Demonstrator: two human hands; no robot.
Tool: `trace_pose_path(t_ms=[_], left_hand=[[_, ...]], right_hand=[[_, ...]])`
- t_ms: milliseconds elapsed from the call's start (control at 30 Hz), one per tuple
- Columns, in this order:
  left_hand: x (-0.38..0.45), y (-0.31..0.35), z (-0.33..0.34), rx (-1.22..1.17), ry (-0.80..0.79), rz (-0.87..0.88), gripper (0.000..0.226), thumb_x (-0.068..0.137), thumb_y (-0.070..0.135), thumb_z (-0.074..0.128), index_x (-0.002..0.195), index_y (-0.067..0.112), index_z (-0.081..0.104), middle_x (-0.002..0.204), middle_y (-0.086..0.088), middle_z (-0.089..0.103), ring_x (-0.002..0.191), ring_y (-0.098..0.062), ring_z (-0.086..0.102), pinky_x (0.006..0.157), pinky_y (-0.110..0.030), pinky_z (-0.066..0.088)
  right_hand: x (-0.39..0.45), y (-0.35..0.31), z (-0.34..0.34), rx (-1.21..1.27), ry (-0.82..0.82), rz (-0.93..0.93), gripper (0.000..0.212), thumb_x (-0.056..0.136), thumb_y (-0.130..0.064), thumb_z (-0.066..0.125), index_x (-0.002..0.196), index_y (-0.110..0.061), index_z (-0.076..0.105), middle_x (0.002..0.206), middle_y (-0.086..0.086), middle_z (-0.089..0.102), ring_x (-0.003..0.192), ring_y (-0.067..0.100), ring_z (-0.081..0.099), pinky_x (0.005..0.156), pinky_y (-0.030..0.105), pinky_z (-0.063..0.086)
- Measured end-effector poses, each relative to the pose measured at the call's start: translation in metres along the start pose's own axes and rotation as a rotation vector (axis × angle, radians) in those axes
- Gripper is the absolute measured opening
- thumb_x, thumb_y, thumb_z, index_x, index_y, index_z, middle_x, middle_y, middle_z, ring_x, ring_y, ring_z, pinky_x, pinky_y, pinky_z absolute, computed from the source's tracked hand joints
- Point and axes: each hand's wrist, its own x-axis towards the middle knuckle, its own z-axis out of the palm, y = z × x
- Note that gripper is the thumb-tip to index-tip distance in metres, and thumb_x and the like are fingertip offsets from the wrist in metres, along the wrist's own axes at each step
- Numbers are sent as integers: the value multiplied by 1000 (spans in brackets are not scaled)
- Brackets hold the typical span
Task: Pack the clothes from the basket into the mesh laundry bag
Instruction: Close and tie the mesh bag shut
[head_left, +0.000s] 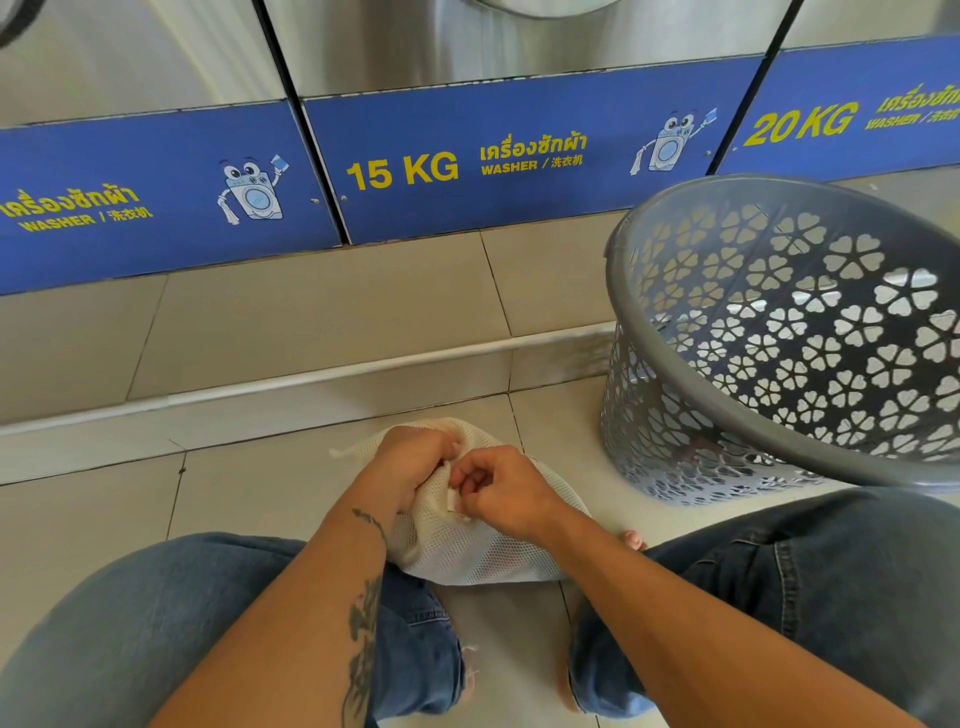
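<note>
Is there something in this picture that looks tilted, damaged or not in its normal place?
Yes: the grey basket leans over, its opening turned toward the person, instead of standing upright on the floor tiles.

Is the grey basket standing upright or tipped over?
Tipped: the grey basket leans on its side, its open mouth facing the camera. Contents cannot be told.

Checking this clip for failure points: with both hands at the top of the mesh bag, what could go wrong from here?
1. The left hand and right hand bunch the mesh laundry bag at its mouth; if the closure is loose, clothes could spill onto the tiled floor.
2. The basket sits tilted, and something reddish may remain at its bottom, so an item might be left unpacked.
</note>
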Motion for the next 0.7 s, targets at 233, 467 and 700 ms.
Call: trace_pose_path(t_ms=[233,467,700], left_hand=[[8,-4,1,-105,70,90,16,80,2,68,86,14,77,89,-8,75,87,-24,69,84,-40,58],[11,-6,-3,-164,161,155,11,84,4,64,84,13,71,86,-9,70,76,-23,61,81,-42,56],[14,-9,-3,-235,212,166,15,89,5,57,89,15,68,80,-8,63,72,-23,53,73,-40,52]], right_hand=[[-2,0,0,13,-44,-26,29,67,4,71,79,-22,65,76,2,62,71,14,57,75,45,57],[-3,-2,5,51,18,70,35,71,-5,75,95,-24,58,83,2,67,80,18,65,77,45,59],[-13,-7,20,151,102,170,15,88,-15,66,84,-3,73,81,13,74,70,18,66,66,36,61]])
